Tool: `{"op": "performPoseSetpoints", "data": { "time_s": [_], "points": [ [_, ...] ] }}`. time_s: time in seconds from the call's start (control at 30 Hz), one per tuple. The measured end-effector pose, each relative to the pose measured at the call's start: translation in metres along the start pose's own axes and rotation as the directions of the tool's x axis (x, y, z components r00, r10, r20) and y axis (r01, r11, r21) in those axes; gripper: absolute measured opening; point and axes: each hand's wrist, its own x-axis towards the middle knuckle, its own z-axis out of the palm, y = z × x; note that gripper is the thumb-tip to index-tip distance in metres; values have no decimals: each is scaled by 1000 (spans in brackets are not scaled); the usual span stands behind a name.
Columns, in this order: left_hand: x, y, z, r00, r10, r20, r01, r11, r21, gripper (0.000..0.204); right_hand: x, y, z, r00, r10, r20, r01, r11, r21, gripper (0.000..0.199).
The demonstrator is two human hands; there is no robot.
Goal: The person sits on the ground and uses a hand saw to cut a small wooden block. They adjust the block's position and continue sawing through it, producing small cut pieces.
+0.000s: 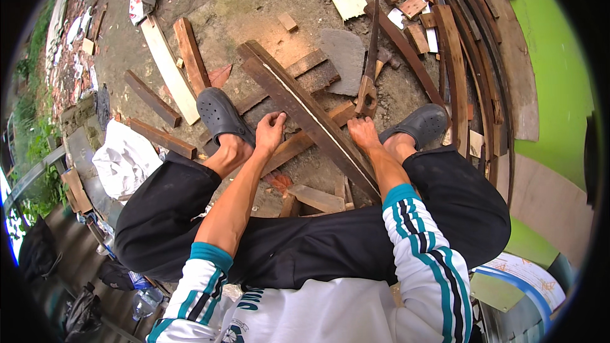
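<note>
Splinters are prob the main risk: you're pressing left hand (270,130) and right hand (363,132) flat, fingers spread not clamped, on the long dark plank (305,114) lying diagonally btwn your clogs (219,114), w/ loose scrap underneath shifting.

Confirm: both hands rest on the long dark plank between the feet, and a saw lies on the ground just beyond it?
Not quite. In the head view both hands, left hand and right hand, do rest on the long dark plank between the feet, but the tool lying just beyond it is a hammer with a long handle, not a saw.
</note>
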Motion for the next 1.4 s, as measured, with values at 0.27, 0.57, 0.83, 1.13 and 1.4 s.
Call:
{"op": "performPoseSetpoints", "data": {
  "time_s": [0.27, 0.57, 0.83, 1.13, 1.4],
  "points": [
    [1, 37, -6, 983, 35, -182, -115, 886, -448, 53, 2, 9, -7, 969, -133, 208, 125, 991, 52, 14],
    [27, 106, -42, 914, 256, -316, -384, 797, -466, 100, 12, 18, -102, 843, 136, 520, -129, 990, -50, 26],
    [22, 106, -19, 960, 201, -194, -269, 854, -445, 76, 57, -14, -204, 877, 459, 144, -447, 666, 597, 20],
    [36, 96, -9, 949, 218, -226, -281, 911, -301, 100, 145, -91, -220, 908, 418, 29, -269, 530, 804, 36],
    [40, 95, -15, 955, 245, -170, -278, 937, -211, 100, 193, -128, -231, 936, 351, 26, -213, 507, 835, 60]
  ]
}}
